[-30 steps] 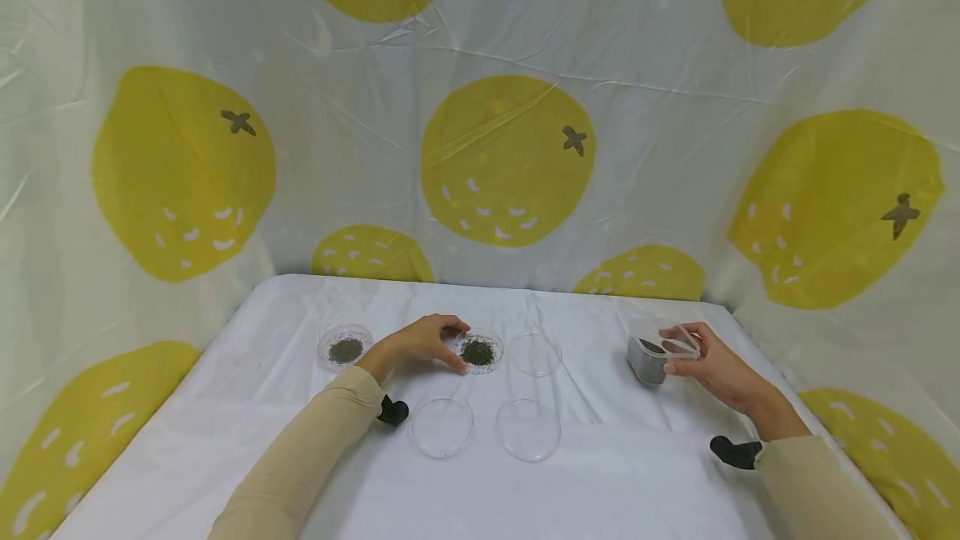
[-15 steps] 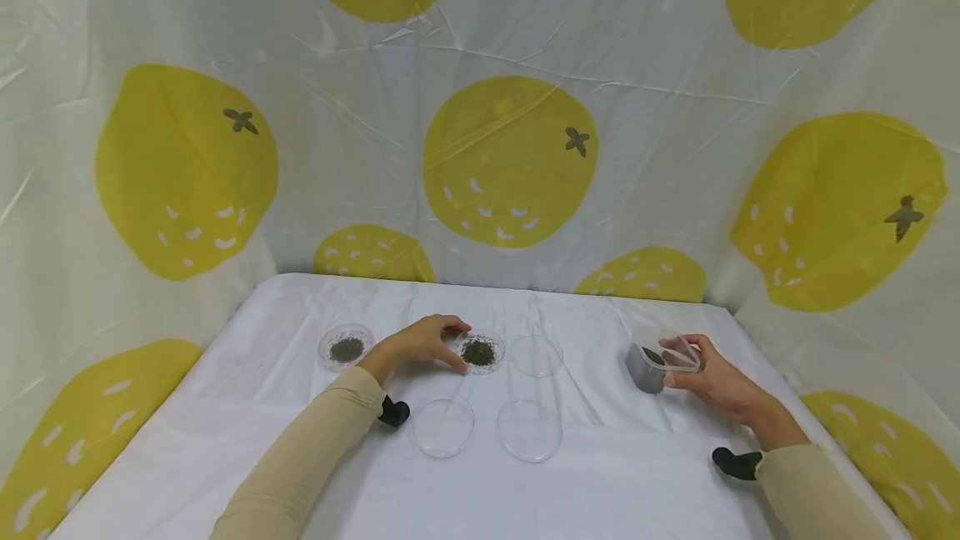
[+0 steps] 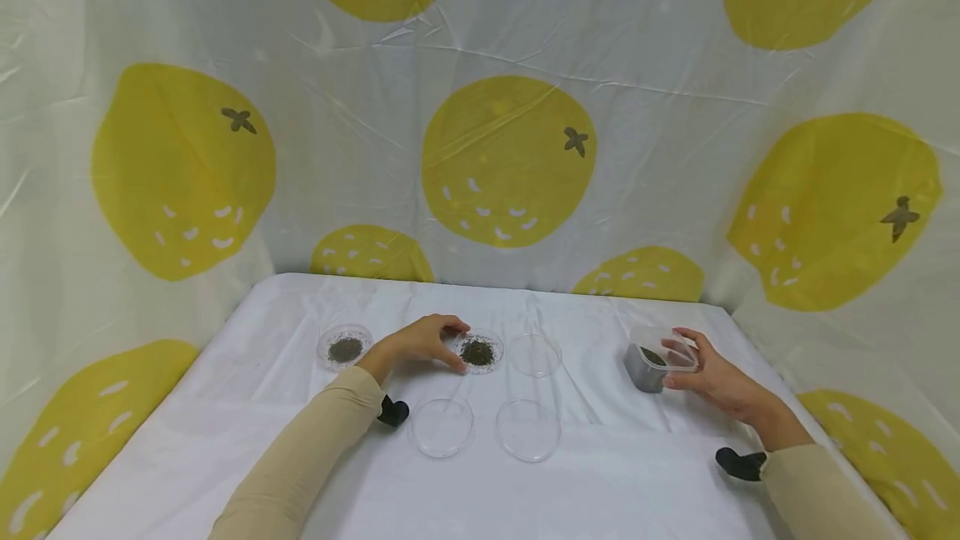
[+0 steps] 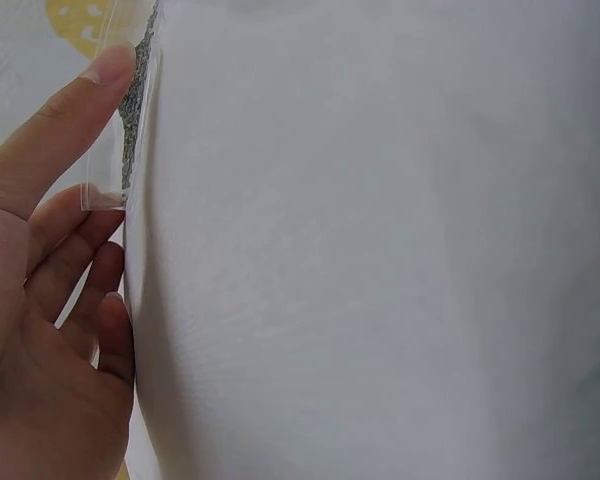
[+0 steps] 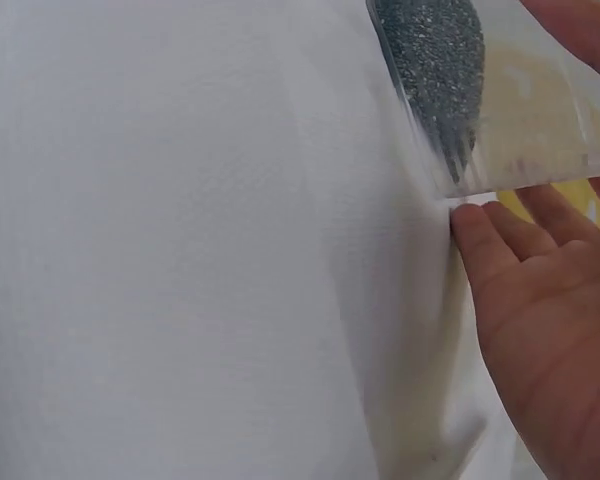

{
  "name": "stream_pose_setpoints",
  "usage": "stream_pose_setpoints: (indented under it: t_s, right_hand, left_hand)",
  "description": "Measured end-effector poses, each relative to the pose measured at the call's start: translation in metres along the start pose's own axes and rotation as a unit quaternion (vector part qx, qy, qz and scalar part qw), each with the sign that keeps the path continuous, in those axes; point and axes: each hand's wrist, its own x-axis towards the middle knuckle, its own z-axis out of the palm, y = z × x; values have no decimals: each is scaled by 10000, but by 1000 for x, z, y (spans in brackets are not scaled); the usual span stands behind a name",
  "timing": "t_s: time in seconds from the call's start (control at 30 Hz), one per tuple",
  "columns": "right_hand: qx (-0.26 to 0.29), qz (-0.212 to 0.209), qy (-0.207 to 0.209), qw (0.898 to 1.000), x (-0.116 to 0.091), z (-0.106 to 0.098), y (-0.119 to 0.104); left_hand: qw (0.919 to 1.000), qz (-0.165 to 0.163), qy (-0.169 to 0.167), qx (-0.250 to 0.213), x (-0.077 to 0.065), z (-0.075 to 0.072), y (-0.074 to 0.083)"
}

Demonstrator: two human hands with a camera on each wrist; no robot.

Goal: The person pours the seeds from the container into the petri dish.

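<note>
My left hand (image 3: 423, 342) holds a clear petri dish (image 3: 496, 363) of dark, herb-like flakes by its left side, thumb near and fingers beyond. In the left wrist view, the thumb lies along the rim of the petri dish (image 4: 102, 170), while the other fingers curl below. At the right, my right hand (image 3: 712, 369) grips a clear square plastic tub (image 3: 643, 375) by its right side. Dark grey granules (image 5: 435, 75) are heaped toward one side of the tub, away from the palm. Its top is uncovered.
Left of the left hand sits another petri dish (image 3: 363, 340) with dark granules. A clear round dish (image 3: 536, 357) lies between the hands. Nearer the front are a left round dish (image 3: 441, 428) and a right round dish (image 3: 528, 432). A lemon-print curtain (image 3: 645, 173) hangs behind the white-covered table (image 3: 615, 482).
My right hand has shifted slightly, and the tub stands more level than before, with its dark contents showing more through the opening. The left hand and its petri dish have stayed in place.
</note>
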Motion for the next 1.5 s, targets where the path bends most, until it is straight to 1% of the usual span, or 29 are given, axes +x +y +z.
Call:
stream_pose_setpoints:
  t_s: [0.13,0.23,0.37,0.53,0.63,0.73,0.9,1.1,1.27,1.4,1.5]
  right_hand:
    - [-366,126,-50,9992,-1,-6,-9]
    - [-465,85,-32,9989,-1,-12,-16]
    - [-461,-80,-96,9989,1,-19,-24]
    - [-633,-230,-104,9977,5,-25,-37]
    - [-757,-318,-96,9966,8,-26,-51]
    - [-738,-394,-111,9964,15,-23,-64]
    - [-484,-608,-232,9967,28,-12,-75]
    - [-117,-866,-451,9952,46,9,-85]
    - [58,-972,-641,9932,59,31,-93]
    - [210,-971,-786,9919,67,52,-96]
    - [249,-892,-913,9915,72,69,-94]
  left_hand:
    - [10000,-1,-20,-39,0,0,2]
    - [10000,3,-32,-43,0,0,2]
    - [10000,-54,0,12,0,0,0]
    - [9999,-110,-36,26,1,0,-1]
    - [9999,-110,-30,12,2,-2,0]
    - [9999,-101,5,35,1,-3,0]
    - [10000,-51,-25,46,0,-3,-1]
    - [10000,-23,-11,13,1,-1,-2]
    - [10000,-5,-13,-26,1,-1,-2]
    - [9999,15,-19,-98,1,-1,0]
    - [9999,11,-40,-110,1,0,0]
